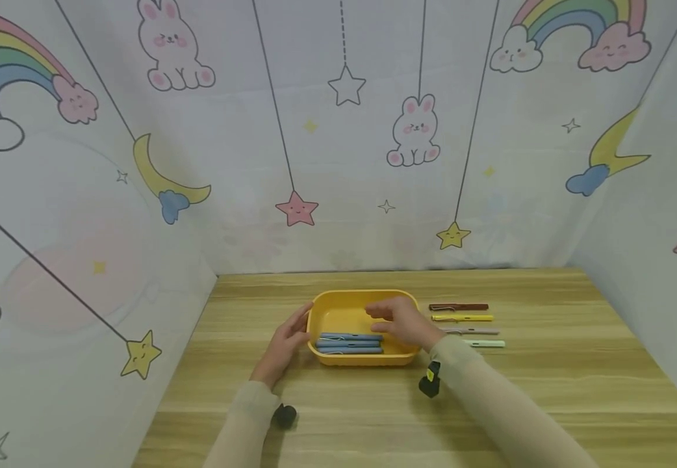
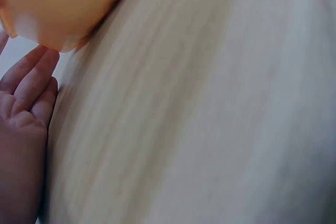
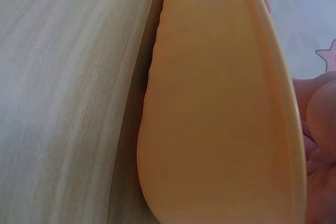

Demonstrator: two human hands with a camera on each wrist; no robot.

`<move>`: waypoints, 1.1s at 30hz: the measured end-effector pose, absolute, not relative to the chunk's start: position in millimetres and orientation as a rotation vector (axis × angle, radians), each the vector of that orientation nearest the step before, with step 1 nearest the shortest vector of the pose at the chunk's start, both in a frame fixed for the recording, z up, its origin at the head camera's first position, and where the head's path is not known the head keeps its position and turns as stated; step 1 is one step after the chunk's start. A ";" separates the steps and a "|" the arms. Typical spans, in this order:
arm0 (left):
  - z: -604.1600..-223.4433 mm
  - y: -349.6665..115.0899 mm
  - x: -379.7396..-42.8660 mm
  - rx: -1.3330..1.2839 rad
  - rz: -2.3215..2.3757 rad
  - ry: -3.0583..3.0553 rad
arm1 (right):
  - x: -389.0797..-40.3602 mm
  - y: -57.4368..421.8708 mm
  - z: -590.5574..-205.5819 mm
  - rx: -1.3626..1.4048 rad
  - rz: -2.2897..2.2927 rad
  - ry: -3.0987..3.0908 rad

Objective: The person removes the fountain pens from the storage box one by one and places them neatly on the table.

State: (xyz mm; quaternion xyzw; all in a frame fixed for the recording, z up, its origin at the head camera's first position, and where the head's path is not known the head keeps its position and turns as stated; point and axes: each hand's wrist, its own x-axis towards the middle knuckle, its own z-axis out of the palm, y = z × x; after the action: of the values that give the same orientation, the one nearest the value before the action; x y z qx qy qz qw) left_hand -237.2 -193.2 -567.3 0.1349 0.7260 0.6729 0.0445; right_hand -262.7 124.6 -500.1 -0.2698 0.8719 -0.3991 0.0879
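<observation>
A yellow plastic tray stands on the table. Inside it, at the front left, three blue pens lie side by side. My left hand is at the tray's left end, fingers fairly straight and fingertips against its outer wall; the left wrist view shows those fingertips by the tray's orange-looking side. My right hand reaches over the tray's right end with its fingers loosely bent above the interior. No item shows in it. In the right wrist view the tray wall hides part of that hand.
Right of the tray, a maroon pen, a yellow pen, a grey-pink pen and a mint pen lie in a row, the lower ones partly behind my right hand. A patterned curtain borders the wooden table.
</observation>
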 end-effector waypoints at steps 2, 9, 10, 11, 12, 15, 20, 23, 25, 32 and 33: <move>-567.5 -193.2 -237.8 0.422 2.063 2.214 | -264.2 121.5 -500.7 -0.798 -1.154 2.611; -567.4 -193.4 -238.0 0.423 2.053 2.220 | -268.4 111.5 -506.4 -0.701 -1.125 2.584; -567.4 -193.3 -238.0 0.426 2.052 2.219 | -268.2 110.6 -506.5 -0.697 -1.126 2.576; -567.1 -193.2 -237.7 0.425 2.052 2.217 | -268.2 109.7 -506.9 -0.700 -1.124 2.572; -567.2 -193.2 -237.8 0.426 2.053 2.215 | -268.1 109.2 -507.6 -0.703 -1.120 2.571; -567.1 -193.2 -237.6 0.425 2.056 2.210 | -267.6 108.0 -509.9 -0.714 -1.108 2.576; -567.1 -193.2 -237.4 0.415 2.057 2.209 | -270.4 107.9 -516.7 -0.773 -1.081 2.607; -567.0 -193.4 -237.4 0.409 2.054 2.210 | -271.5 107.9 -519.2 -0.810 -1.061 2.626; -566.7 -193.6 -237.5 0.406 2.053 2.210 | -271.9 107.7 -519.6 -0.820 -1.058 2.626; -566.1 -193.4 -237.9 0.391 2.043 2.218 | -269.3 106.2 -515.7 -0.852 -1.019 2.657; -566.0 -193.3 -237.6 0.386 2.043 2.217 | -269.2 105.8 -515.2 -0.855 -1.011 2.660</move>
State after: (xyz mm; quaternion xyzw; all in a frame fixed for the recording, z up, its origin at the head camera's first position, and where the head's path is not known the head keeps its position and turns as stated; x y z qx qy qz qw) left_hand -237.6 -193.3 -566.0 0.1267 0.7286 0.6712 0.0511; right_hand -269.2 105.8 -515.2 -0.2866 0.8920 -0.3390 0.0850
